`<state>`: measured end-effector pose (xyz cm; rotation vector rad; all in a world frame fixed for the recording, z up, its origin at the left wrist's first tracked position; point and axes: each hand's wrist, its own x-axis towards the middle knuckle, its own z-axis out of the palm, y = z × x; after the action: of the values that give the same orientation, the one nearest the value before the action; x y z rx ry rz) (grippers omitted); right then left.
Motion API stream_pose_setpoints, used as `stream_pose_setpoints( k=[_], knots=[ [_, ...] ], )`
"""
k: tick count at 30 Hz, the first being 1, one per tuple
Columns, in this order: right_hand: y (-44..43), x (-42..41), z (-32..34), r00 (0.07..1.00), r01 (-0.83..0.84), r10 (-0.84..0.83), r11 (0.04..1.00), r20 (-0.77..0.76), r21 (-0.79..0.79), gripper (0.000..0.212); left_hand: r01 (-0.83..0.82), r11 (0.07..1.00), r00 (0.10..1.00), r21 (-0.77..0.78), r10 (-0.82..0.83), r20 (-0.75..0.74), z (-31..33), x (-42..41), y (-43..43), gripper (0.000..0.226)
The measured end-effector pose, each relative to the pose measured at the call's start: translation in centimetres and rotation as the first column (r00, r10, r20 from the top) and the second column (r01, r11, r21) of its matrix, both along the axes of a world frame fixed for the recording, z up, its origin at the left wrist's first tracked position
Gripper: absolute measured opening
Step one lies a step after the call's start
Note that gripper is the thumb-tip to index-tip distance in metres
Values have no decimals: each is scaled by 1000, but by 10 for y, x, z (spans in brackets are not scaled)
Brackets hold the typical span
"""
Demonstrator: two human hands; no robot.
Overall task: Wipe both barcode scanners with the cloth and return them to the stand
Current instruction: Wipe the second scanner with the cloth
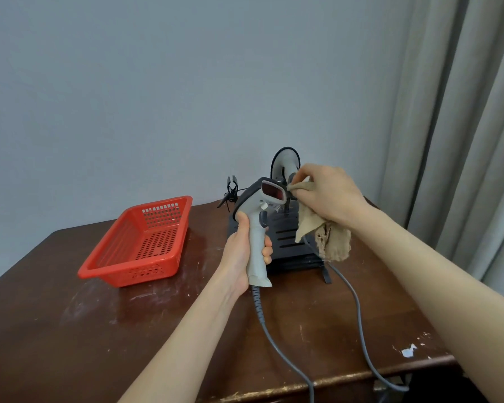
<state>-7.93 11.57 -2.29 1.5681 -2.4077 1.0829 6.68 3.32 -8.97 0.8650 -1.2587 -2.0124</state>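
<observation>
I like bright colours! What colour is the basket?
The basket is red, clearest in the head view.

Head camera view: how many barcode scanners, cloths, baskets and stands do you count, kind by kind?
Barcode scanners: 2 (held scanner in the left hand, second scanner at the stand)
Cloth: 1 (in the right hand)
Red basket: 1
Stand: 1
Total: 5
</observation>
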Motion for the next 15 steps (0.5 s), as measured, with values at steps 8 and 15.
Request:
stream_pose_setpoints(
  k=[8, 15],
  knots=[
    [-4, 22, -9, 976, -40, 0, 983, -220, -179, 21, 12, 1000, 1000, 15, -11, -13, 1, -2, 6, 59],
    [-3, 23, 2, 991, -29, 6, 985, -136, -173, 21, 8, 1000, 1000, -17, -8, 14, -2, -3, 6, 58]
  ],
)
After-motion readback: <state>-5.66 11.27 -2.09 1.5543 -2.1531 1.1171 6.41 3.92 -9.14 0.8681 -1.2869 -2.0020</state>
